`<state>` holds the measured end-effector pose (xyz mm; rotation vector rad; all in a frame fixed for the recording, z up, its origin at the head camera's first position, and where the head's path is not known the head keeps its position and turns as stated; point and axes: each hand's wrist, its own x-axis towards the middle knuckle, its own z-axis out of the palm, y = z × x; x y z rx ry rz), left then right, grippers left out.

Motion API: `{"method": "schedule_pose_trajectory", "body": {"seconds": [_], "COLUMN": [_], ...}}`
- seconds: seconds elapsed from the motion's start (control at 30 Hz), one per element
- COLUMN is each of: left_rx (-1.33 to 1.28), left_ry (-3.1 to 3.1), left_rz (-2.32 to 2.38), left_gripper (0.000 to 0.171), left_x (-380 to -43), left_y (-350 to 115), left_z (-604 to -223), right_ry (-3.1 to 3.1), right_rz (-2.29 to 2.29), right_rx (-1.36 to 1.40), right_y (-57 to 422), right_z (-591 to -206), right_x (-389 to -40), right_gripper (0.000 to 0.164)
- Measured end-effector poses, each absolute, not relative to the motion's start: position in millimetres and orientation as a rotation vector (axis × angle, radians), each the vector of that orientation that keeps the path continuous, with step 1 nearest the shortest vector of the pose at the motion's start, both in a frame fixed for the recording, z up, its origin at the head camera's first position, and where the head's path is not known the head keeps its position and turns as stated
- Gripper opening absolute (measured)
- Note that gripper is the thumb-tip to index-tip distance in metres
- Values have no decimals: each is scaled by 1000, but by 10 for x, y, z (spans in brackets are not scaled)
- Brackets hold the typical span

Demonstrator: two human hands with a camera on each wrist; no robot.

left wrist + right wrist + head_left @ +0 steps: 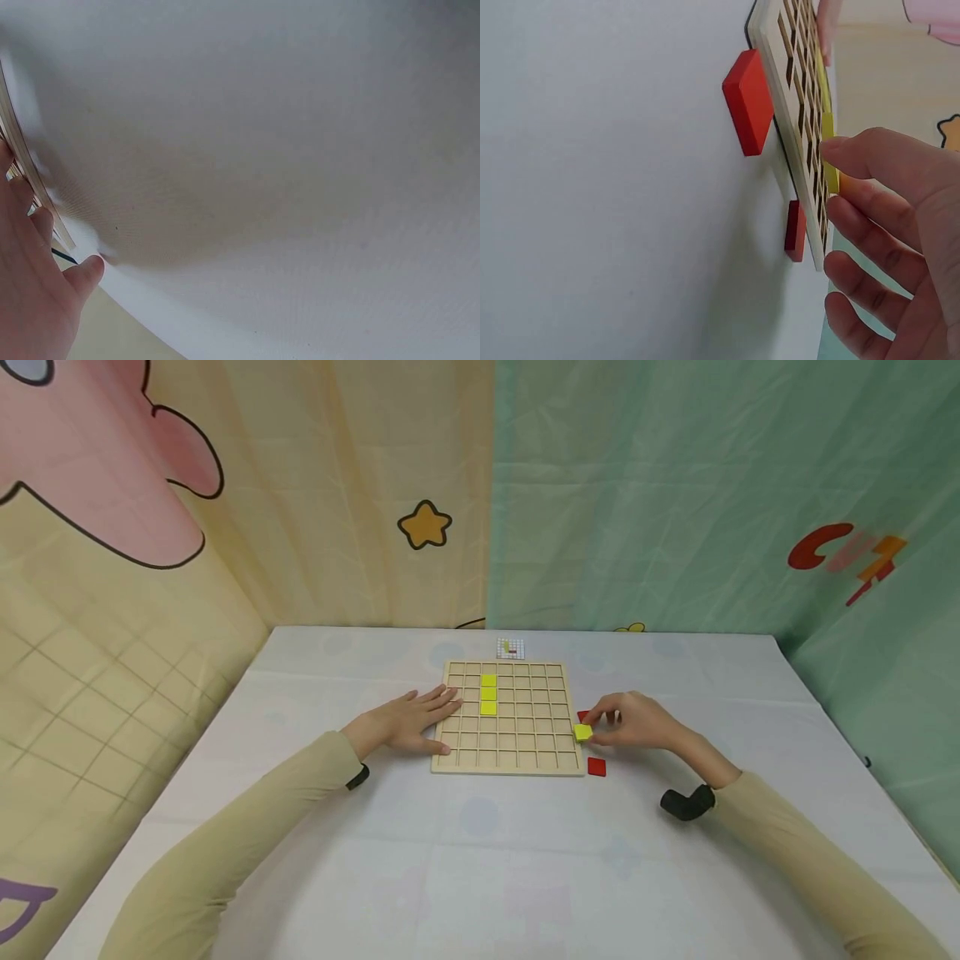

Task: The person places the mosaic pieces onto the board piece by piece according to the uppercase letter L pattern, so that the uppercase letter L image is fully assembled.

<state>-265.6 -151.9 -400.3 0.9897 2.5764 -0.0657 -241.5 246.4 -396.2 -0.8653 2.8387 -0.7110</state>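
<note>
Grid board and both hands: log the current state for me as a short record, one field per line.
Board: grid board lying flat on the white-covered table
Left hand: the left hand, fingers spread, rests on the board's left edge
Right hand: the right hand pinches a yellow tile at the board's right edge; contact with board unclear
Tiles in grid: three yellow tiles in one column
Loose tiles: two red tiles on the table, right of the board
Reference: small grid card beyond the board's far edge
</note>
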Motion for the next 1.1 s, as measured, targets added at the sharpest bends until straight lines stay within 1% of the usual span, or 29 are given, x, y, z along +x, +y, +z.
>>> {"method": "schedule_pose_trajectory", "body": {"seconds": [0.3,0.53,0.83,1.1], "left_rx": [985,989,983,968], "left_ry": [2577,2579,2572,2572], "left_rz": [-58,-71,-75,-80], "left_gripper": [89,88,89,88], "left_x": [-2655,-2643,-2637,-2644], "left_y": [-1525,-1517,-1516,-1504], "left_z": [-4017,-3999,-3992,-3978], "right_ry": [2827,2821,2842,2853], "right_rz": [-750,-784,-804,-776], "right_rx": [-929,-958,-944,-940], "right_y": [2168,1943,1643,1371], "right_z": [-3923,-3951,-3970,-3997], "right_x": [-2505,-2600,-2703,-2745], "right_gripper": [19,23,21,23]}}
